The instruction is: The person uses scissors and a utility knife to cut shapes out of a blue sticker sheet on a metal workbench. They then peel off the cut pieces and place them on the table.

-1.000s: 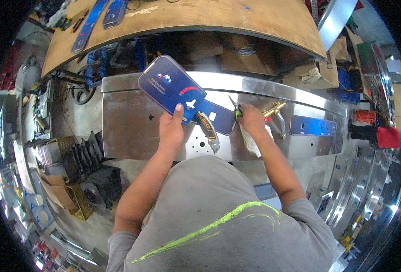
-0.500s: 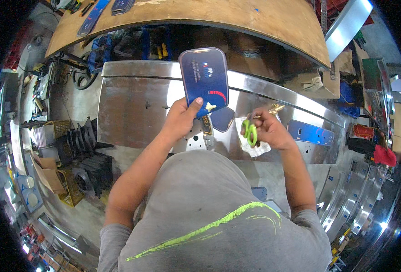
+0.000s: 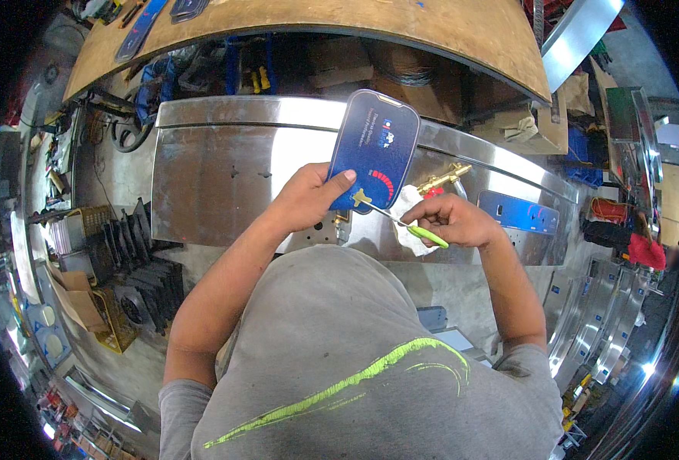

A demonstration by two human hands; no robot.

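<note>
My left hand [image 3: 307,198] grips a dark blue panel with rounded corners [image 3: 374,146], tilted above the metal, its thumb pressed on the front. Near the panel's lower edge is a small pale yellow shape [image 3: 361,197]; I cannot tell whether it is a cut-out or a patch. Closed round green-handled scissors [image 3: 434,236], my right hand [image 3: 462,222] holds their thin blade tip at that shape. Under and beside the right hand are a crumpled white paper or cloth [image 3: 408,201] and a brass valve fitting [image 3: 448,178].
A long stainless steel panel [image 3: 217,188] lies beneath my hands, with another blue panel [image 3: 517,214] on its right part. Beyond it stands a wooden table [image 3: 309,19]. Black parts [image 3: 151,284] and a yellow crate [image 3: 113,322] sit at the left.
The blue panel has moved right and tilted clockwise. My right hand has turned the scissors, bringing their tip from apart to the yellow shape on the panel.
</note>
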